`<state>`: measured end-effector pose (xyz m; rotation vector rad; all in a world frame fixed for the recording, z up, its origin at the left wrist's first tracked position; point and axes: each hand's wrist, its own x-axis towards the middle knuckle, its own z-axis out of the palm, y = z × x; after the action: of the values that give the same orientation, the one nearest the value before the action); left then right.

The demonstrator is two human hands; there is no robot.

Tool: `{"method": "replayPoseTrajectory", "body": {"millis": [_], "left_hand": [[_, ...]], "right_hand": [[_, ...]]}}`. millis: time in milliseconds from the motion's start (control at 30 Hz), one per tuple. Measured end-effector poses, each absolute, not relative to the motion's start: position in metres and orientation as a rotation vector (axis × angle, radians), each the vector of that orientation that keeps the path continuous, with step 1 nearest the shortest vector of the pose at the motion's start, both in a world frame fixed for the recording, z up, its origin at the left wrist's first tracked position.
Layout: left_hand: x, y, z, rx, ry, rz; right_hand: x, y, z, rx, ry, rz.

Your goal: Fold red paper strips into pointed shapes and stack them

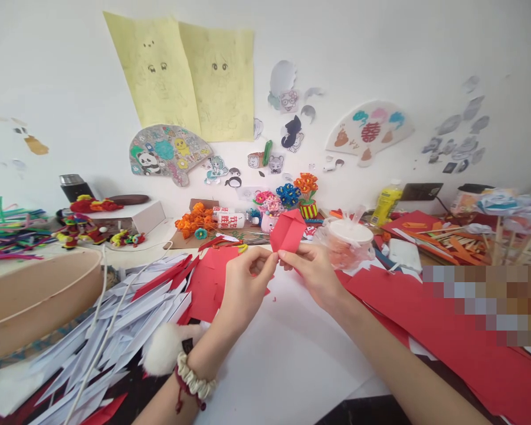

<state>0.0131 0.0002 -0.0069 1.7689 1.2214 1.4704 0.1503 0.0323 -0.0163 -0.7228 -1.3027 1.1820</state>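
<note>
Both hands meet above the white paper point(292, 342) and hold up a small piece of folded red paper point(288, 230). My left hand point(251, 277) pinches its lower left corner between thumb and fingers. On the other side, my right hand point(312, 268) grips the lower right part, its thumb on the near face and its fingers behind. Creases and a folded flap show near the top of the piece. Just left of my left hand lie red paper pieces point(207, 283), and yellow-handled scissors point(242, 249) rest behind them.
Cut white paper strips point(128, 319) cover the left side, with a white cable point(110, 319) across them. A tan basin point(39, 295) stands far left. Long red sheets point(442, 336) lie right. Behind are a lidded plastic cup point(349, 239), a yellow bottle point(387, 203) and handmade flowers point(287, 195).
</note>
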Motion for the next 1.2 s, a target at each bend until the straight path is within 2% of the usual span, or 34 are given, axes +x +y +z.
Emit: {"method": "replayPoseTrajectory", "body": {"millis": [400,567,867,967,1200], "left_hand": [[0.012,0.001,-0.005,1.904,1.381,1.455],[0.005,0.007,-0.006,1.821,1.371,1.370],[0.003,0.014,-0.007,1.694,1.292,1.420],[-0.007,0.016,0.000,1.675,1.235,1.282],[-0.031,0.009,0.015,1.938,1.163,0.761]], "right_hand": [[0.153,0.036,-0.018,-0.683,-1.336,1.332],[0.154,0.039,-0.022,-0.753,-1.321,1.280],[0.148,0.037,-0.020,-0.761,-1.274,1.324],[0.162,0.044,-0.014,-0.755,-1.196,1.305],[0.192,0.041,-0.028,-1.029,-1.460,1.220]]}}
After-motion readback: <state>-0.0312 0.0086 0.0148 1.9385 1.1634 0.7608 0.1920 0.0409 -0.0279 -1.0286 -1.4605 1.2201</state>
